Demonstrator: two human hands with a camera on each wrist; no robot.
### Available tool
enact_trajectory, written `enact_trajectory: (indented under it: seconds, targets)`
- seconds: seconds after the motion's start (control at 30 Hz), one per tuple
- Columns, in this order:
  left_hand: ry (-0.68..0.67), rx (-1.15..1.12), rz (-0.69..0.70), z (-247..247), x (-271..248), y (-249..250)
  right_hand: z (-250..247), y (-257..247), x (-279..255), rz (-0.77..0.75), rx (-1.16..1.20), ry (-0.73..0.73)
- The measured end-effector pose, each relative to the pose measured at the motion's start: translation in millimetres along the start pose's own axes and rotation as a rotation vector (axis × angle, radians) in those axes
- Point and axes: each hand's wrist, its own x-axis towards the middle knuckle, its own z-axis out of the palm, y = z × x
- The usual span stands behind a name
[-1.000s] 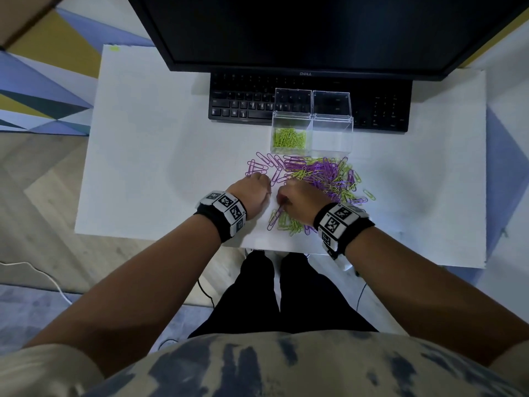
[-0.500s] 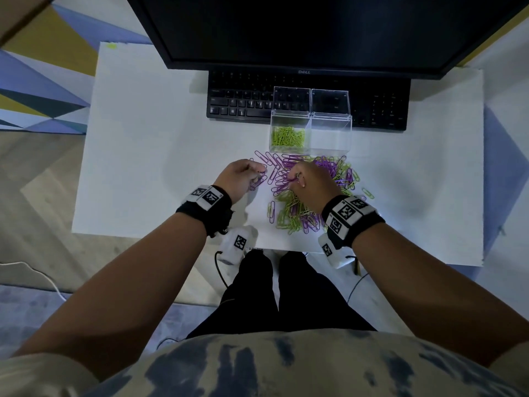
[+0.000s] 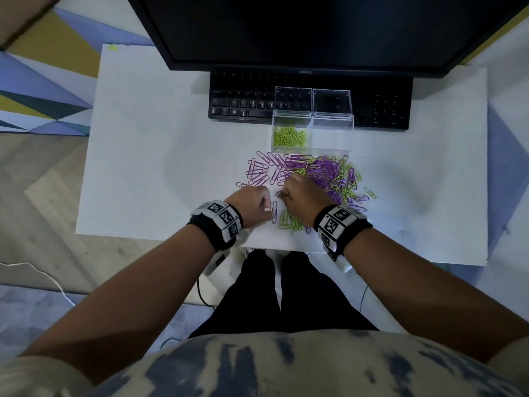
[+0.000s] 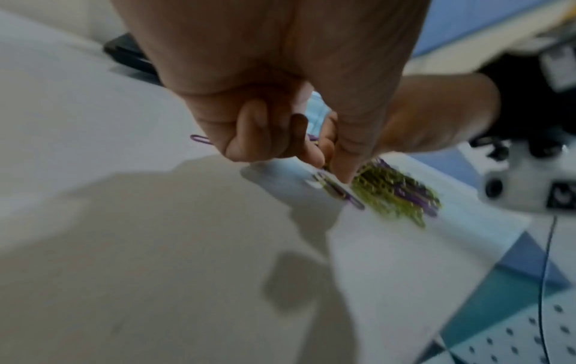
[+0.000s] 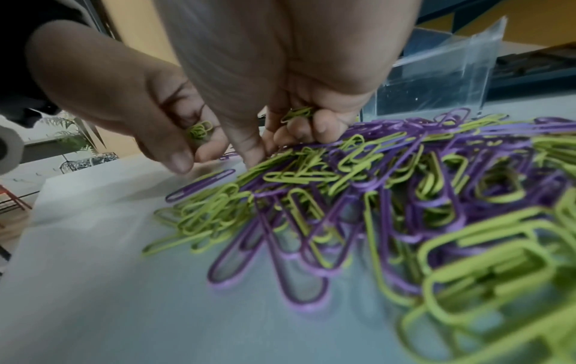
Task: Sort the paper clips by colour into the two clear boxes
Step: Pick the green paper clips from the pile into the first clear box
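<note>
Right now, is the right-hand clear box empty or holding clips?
Empty: the right clear box shows only bare walls and floor, while the left box holds green clips.

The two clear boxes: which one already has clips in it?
The left box, which holds a heap of green clips. The right box beside it shows only its bare floor; no purple clips are in it yet.

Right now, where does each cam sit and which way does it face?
Head: worn high, looking down at table, both boxes; forearms, left hand, right hand show.
Left wrist: along the left hand toward the near green pile.
Right wrist: along the right hand, its grip holding green clips, facing the mixed pile.
All share that near green pile.
</note>
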Motion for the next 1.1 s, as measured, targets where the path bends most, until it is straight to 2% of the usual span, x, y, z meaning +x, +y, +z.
enact_trajectory:
  seconds: [0.1,0.27,0.47,0.6,0.67,0.77,0.87,1.0,1.1]
  targets:
    - [0.043,0.052,0.016,5.8,2.3,-0.7,-1.9,0.1,1.8,0.011,0.023,-0.001]
    - [0.099,0.015,0.005,5.0,5.3,-4.4,-18.9,-2.0,-0.4,0.082,0.208,0.020]
    - [0.159,0.054,0.063,2.5,11.2,-1.4,-49.4,1.4,3.5,0.223,0.574,0.094]
    - [0.143,0.085,0.049,5.0,14.5,0.6,-76.2,-0.1,9.5,0.251,0.903,0.102]
    - [0.130,0.070,0.029,4.3,15.3,1.2,-90.2,-0.9,15.5,0.224,0.970,0.117]
    - [0.097,0.080,0.047,2.0,14.8,4.6,-106.0,-4.4,30.2,0.208,0.880,0.166]
    - [0.086,0.112,0.115,-0.8,15.6,8.7,-109.3,-9.5,47.3,0.218,0.581,0.221]
    - [0.214,0.011,0.185,-18.1,16.2,18.6,-106.2,-17.2,61.7,0.143,0.173,0.203]
    - [0.301,-0.038,0.172,-40.7,17.9,28.2,-103.6,-17.5,62.1,0.130,0.143,0.157]
